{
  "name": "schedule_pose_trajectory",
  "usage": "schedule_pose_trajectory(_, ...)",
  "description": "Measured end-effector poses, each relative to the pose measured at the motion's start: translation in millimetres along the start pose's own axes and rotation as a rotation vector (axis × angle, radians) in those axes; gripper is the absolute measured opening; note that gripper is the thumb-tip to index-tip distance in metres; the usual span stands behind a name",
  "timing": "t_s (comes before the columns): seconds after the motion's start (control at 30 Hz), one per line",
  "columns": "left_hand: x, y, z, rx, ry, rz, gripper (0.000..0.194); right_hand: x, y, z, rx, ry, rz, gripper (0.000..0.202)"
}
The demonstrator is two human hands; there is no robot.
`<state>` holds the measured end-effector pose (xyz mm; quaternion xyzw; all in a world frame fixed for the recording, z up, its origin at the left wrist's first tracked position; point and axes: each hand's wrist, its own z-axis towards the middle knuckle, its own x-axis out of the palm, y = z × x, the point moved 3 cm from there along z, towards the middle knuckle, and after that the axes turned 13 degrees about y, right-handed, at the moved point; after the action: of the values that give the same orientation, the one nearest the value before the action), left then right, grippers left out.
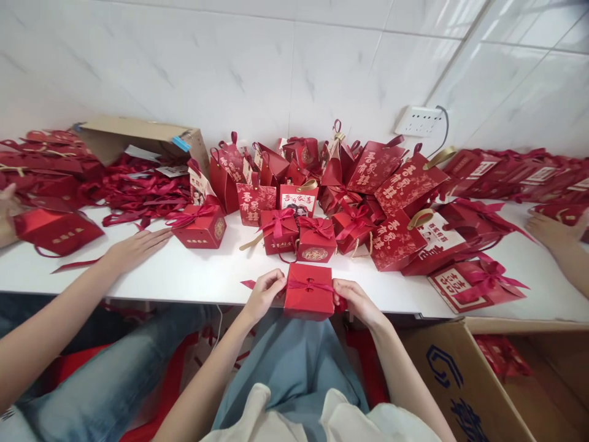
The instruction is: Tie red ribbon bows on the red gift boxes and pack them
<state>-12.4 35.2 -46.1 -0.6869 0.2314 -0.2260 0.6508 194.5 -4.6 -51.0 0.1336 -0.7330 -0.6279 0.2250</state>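
Note:
A red gift box is held at the table's front edge, right before my body. A dark pink ribbon runs across its top, through the slots at the middle. At the box's left side my left hand pinches the ribbon, whose loose tail pokes out to the left. My right hand grips the ribbon at the right side, where more of it bunches beside the fingers. Just behind stand small red boxes with tied bows, the nearest being a bow-topped box.
Red gift bags crowd along the wall. Loose ribbons spill from a cardboard box at the left. A co-worker's hand lies near a bowed box; another person's hand is at the right. A large carton stands lower right.

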Motion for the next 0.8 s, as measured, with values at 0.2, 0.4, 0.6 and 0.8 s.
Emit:
schedule_pose_trajectory(0.2,-9.7,-19,-3,-0.041,0.170,0.082,0.040,3,35,-4,0.112,0.053,-0.137,0.045)
schedule_pose_trajectory(0.4,-28.7,-32,-9,-0.101,0.184,0.299,0.025,-3,50,-16,0.159,-0.007,-0.548,0.038)
schedule_pose_trajectory(0.6,-67.5,-74,-20,0.237,-0.022,-0.061,0.048,-49,85,-41,-0.261,-0.300,0.123,0.053)
schedule_pose_trajectory(0.8,-28.4,-137,2,0.517,0.016,-0.526,0.069,-51,165,-38,-1.215,-0.389,1.624,0.055)
